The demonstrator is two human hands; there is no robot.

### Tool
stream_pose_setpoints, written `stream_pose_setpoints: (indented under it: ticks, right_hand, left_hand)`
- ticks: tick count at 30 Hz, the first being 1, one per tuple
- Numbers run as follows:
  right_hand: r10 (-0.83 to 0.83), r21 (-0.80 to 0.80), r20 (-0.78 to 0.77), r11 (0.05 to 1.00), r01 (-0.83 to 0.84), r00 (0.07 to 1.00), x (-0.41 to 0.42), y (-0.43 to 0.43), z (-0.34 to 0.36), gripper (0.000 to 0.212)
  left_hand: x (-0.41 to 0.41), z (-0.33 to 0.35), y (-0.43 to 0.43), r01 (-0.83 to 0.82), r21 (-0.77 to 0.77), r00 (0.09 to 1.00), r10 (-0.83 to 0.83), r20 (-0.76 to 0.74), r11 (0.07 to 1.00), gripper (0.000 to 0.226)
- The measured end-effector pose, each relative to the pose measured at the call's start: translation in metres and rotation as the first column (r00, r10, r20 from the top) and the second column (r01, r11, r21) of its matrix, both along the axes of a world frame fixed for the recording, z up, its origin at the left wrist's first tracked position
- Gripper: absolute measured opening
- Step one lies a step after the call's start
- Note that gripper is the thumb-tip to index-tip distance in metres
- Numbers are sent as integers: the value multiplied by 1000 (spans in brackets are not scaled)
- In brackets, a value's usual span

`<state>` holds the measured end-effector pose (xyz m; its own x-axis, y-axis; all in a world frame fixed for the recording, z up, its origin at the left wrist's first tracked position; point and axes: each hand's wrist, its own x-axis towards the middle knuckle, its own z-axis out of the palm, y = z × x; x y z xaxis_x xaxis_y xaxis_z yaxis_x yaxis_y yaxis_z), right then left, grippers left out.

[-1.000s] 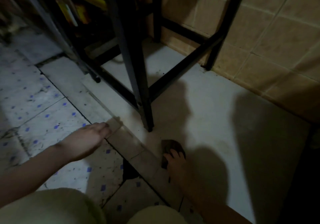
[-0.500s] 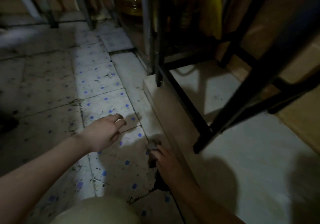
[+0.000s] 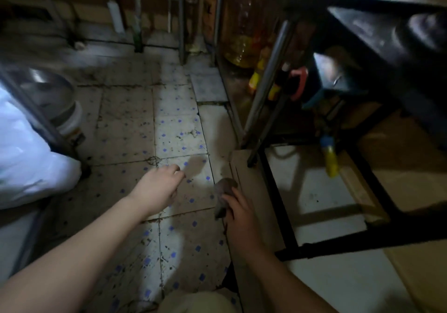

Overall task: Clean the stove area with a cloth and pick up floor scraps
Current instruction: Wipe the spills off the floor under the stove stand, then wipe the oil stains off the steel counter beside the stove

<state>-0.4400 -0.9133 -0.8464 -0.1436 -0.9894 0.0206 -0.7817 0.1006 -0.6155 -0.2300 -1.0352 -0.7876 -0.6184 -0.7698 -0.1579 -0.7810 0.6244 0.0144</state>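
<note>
1. Hands of a crouching person reach forward over a dim, dirty kitchen floor of pale tiles with blue dots.
2. Left hand hovers low over the tiles, back upward, with its fingers loosely bent. No scrap shows in them.
3. Right hand grips a bunched brown cloth. The cloth pokes out ahead of the fingers, and its long axis runs away from the person along the edge of a raised step.
4. Scraps appear as small dark flecks scattered over the tiles, many of them ahead of the left hand. Single pieces are too small to make out.
5. Those flecks lie forward of the left fingertips, on the lower floor to the left of the step. The left hand is therefore the nearer and freer one, while the right is taken up with the cloth at the step's edge.
6. Picking up probably calls for a short forward reach and a fingertip pinch by the left hand.
7. Beyond the hands, a black metal stand rests on the step to the right, and a white bag lies at far left.
</note>
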Motion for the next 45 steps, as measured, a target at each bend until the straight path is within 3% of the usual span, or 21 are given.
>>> stream_pose_setpoints:
  ticks: [5, 10, 18, 22, 32, 39, 45]
  right_hand:
    - [22, 92, -26, 996, -19, 999, 13, -12, 101, 38]
    - [23, 68, -212, 998, -9, 977, 24, -10, 192, 41]
    - [330, 196, -378, 942, -274, 865, 44, 3, 319, 50]
    - [348, 193, -376, 936, -295, 859, 52, 9, 377, 52]
    - [144, 37, -394, 989, -141, 908, 26, 35, 461, 51]
    - [-121, 0, -401, 991, 132, 908, -25, 65, 483, 47]
    - [-355, 26, -383, 919, 394, 853, -63, 91, 487, 39]
  left_hand:
    - [16, 89, -8, -30, -44, 1000, 30, 3, 999, 37]
    - [30, 175, -7, -60, -33, 998, 59, -32, 998, 40]
    - [45, 300, 6, -114, 25, 982, 116, -146, 993, 37]
    - [52, 350, 15, -133, 48, 977, 139, -159, 990, 37]
    - [42, 423, 15, -99, 16, 986, 100, -130, 995, 38]
    - [-30, 430, 8, 82, 40, 990, -76, -122, 996, 42]
    - [-92, 434, 5, 238, 47, 968, -233, -87, 970, 38]
